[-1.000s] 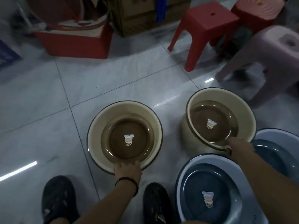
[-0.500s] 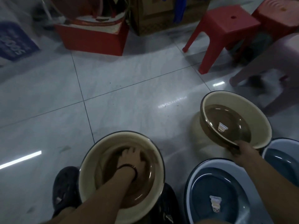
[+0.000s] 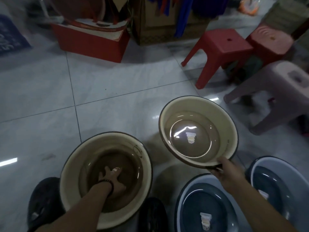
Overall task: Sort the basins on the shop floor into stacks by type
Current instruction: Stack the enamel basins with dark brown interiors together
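Two cream basins with brown insides are in front of me. The left cream basin [image 3: 107, 178] is raised close to my body, above my feet. My left hand [image 3: 111, 179] lies flat inside it with fingers spread on its bottom. The right cream basin [image 3: 198, 131] is lifted off the floor and tilted toward me; my right hand [image 3: 224, 169] grips its near rim. Below it on the floor sit a blue-grey basin [image 3: 205, 206] and a second blue-grey basin [image 3: 274, 180] at the right edge, each with a label inside.
Two red stools [image 3: 222, 52] [image 3: 270, 42] and a pale pink stool [image 3: 280, 91] stand at the right back. A red box [image 3: 90, 42] and a cardboard carton [image 3: 167, 25] stand at the back. My black shoes [image 3: 45, 203] are below the left basin. Pale floor tiles [image 3: 117, 81] lie between.
My right hand has lifted the right cream basin higher and tilted it toward me. My left hand went from the left basin's rim to its inside, and that basin came closer to me.
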